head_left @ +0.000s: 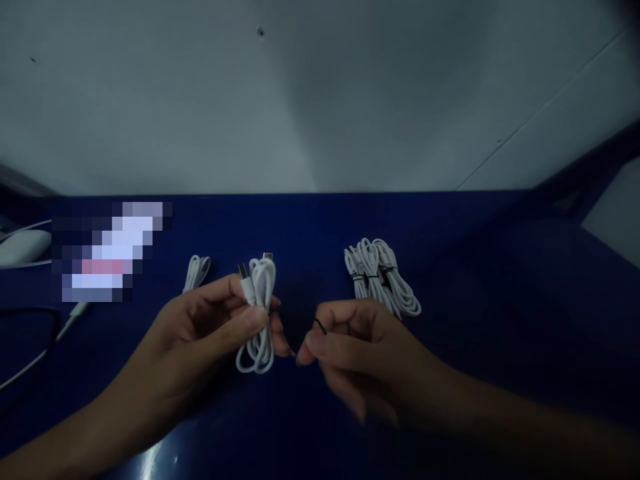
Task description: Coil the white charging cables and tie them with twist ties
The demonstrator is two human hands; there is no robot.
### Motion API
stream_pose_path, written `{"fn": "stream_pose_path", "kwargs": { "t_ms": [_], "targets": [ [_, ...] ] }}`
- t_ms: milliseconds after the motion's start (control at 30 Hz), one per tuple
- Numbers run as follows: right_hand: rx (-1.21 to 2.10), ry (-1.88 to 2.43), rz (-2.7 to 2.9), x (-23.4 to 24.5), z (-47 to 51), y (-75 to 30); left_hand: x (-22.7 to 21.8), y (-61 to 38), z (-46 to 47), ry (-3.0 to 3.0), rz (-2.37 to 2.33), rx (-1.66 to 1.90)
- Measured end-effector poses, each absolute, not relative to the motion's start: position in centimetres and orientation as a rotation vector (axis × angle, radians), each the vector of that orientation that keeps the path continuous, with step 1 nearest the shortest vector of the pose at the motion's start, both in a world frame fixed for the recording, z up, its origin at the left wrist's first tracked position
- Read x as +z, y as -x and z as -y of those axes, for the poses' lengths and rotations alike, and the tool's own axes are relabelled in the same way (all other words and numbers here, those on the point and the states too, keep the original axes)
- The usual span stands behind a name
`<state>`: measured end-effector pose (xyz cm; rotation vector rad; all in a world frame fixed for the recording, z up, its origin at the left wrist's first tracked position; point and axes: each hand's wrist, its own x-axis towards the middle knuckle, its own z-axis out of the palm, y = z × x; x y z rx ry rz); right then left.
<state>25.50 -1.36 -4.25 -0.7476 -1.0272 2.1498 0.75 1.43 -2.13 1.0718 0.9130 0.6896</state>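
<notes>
Pinched between the thumb and fingers of my left hand is a coiled white USB cable, held upright above the blue table. Its two metal plugs stick up at the top of the coil. Just to the right, my right hand is closed, with a short black twist tie between thumb and forefinger. The two hands are close together but apart. Behind my right hand lie several coiled white cables with black ties around them. Another coiled white cable rests behind my left hand, partly hidden by it.
At the left a blurred-out bright object lies on the blue table, with a white cord leading to it. A white rounded device sits at the far left edge. A pale wall rises behind the table.
</notes>
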Motion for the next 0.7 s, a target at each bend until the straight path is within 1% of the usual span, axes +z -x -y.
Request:
{"fn": "stream_pose_path", "kwargs": {
  "t_ms": [167,267,333,400,500,600,700],
  "targets": [
    [2.182,0.778,0.942,-4.1,1.8,-25.1,-1.9,-0.8,-1.1,-1.29,-1.063,0.821],
    [2.094,0.912,0.975,-3.6,2.3,-24.7,-1.8,-1.1,-0.8,-1.377,-1.143,0.922],
    [1.895,1.051,1.098,-3.3,2.9,-24.4,-1.8,-1.2,-0.5,-1.401,-1.168,0.956],
    [1.539,1.15,1.344,-3.2,3.5,-24.3,-1.7,-1.3,-0.3,-1.408,-1.174,0.948],
    [1.013,1.184,1.723,-3.1,4.3,-24.5,-1.5,-1.3,-0.3,-1.404,-1.135,0.89],
    [0.823,1.239,1.782,-3.1,4.5,-24.8,-1.1,-1.2,-0.6,-1.345,-1.051,0.802],
    [0.802,1.231,1.673,-3.1,4.1,-24.9,-0.8,-0.9,-1.1,-1.26,-0.928,0.683]
  ]
}}
